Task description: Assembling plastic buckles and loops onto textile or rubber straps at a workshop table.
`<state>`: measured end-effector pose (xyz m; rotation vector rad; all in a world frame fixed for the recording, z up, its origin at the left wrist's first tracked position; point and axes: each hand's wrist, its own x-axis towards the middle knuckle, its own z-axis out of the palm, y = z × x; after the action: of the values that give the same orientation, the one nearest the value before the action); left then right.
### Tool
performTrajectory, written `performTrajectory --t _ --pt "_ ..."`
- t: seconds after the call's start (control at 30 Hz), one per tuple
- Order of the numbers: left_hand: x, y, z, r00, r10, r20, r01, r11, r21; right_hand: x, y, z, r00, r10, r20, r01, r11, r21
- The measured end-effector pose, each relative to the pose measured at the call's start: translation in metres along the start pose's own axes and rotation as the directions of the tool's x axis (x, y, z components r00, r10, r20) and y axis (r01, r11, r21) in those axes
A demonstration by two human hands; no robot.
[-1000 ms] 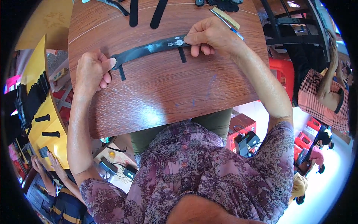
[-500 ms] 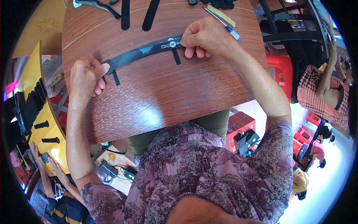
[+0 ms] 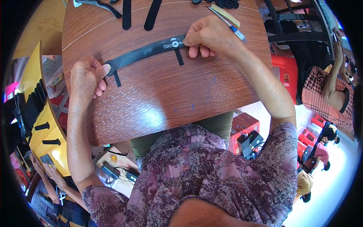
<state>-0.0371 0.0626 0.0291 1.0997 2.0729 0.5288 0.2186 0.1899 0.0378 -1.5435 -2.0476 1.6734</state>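
A dark strap with pale printing near its right part is stretched between my hands above the brown table. At its rounded left end, my left hand pinches it between thumb and fingers. My right hand grips the other end, which its fingers hide. Two short black strips hang or lie below the strap: the left strip by my left thumb and the right strip under the printed part. I cannot tell whether they join the strap.
Two black straps lie on the table's far side. A pen and a yellowish strip are beyond my right hand. To the left, a co-worker's hands are at a yellow table. A red stool stands right.
My hands and the strap have barely moved. At the yellow table, the co-worker's hands have shifted slightly.
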Motion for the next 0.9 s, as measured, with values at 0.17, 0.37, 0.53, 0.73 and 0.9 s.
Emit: performTrajectory --t 0.17,0.37,0.53,0.73,0.9 --pt "0.0009 -0.0006 -0.0001 1.0 -0.008 0.008 0.008 1.0 -0.011 0.0024 -0.0012 0.0003 1.0 0.016 -0.002 -0.016 1.0 -0.021" --pt "0.0026 -0.0024 -0.0002 1.0 -0.026 0.015 0.027 0.999 -0.026 0.0018 -0.0024 0.0016 1.0 -0.002 -0.026 0.001 0.999 -0.051" --pt "0.0015 -0.0019 -0.0005 0.999 -0.034 0.018 0.034 0.999 -0.016 0.0009 -0.0028 0.0034 0.999 -0.008 -0.037 0.006 0.998 -0.065" --pt "0.0012 -0.0012 -0.0004 0.999 -0.032 0.011 0.032 0.999 -0.023 0.0013 -0.0032 0.0036 0.999 -0.002 -0.047 -0.002 0.997 -0.081" --pt "0.0007 -0.001 0.0008 1.0 -0.01 0.001 0.01 1.0 -0.017 0.0005 -0.0021 0.0033 0.999 0.004 -0.042 -0.006 0.999 -0.052"
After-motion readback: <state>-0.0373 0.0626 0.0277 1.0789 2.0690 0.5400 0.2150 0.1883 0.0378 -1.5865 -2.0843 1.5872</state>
